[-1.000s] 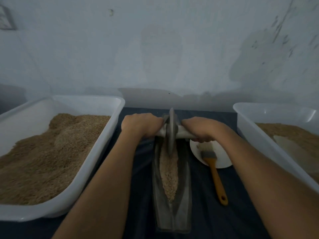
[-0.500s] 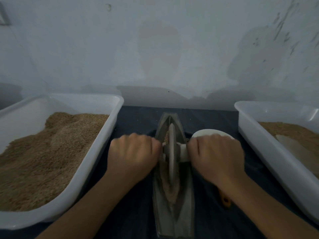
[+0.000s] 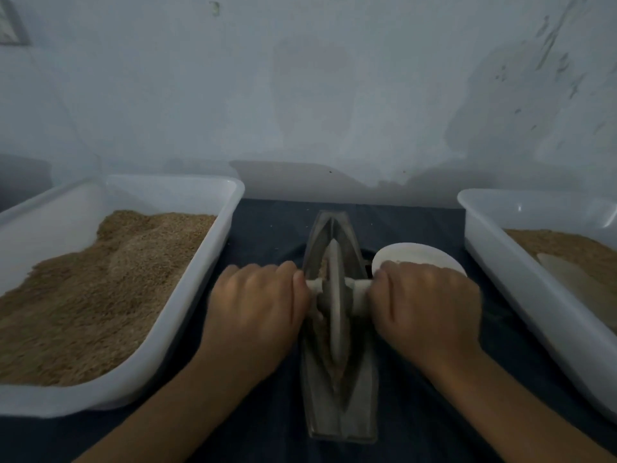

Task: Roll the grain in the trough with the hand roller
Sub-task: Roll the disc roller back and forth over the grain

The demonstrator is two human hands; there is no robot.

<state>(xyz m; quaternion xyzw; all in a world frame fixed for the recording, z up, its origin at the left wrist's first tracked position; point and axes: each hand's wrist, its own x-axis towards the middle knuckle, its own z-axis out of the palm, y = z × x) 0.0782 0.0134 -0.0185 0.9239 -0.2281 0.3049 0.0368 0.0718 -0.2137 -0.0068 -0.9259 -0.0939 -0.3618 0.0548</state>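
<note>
Left hand [image 3: 257, 309] and right hand [image 3: 429, 305] each clench a handle end of the hand roller [image 3: 335, 305]; its wheel stands mid-trough [image 3: 340, 409], on grain [image 3: 323, 272].

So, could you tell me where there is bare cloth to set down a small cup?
Bare dark cloth lies between the left tub and the trough, beyond the left hand. Crowded: the right hand and white plate fill the gap by the right tub.
</note>
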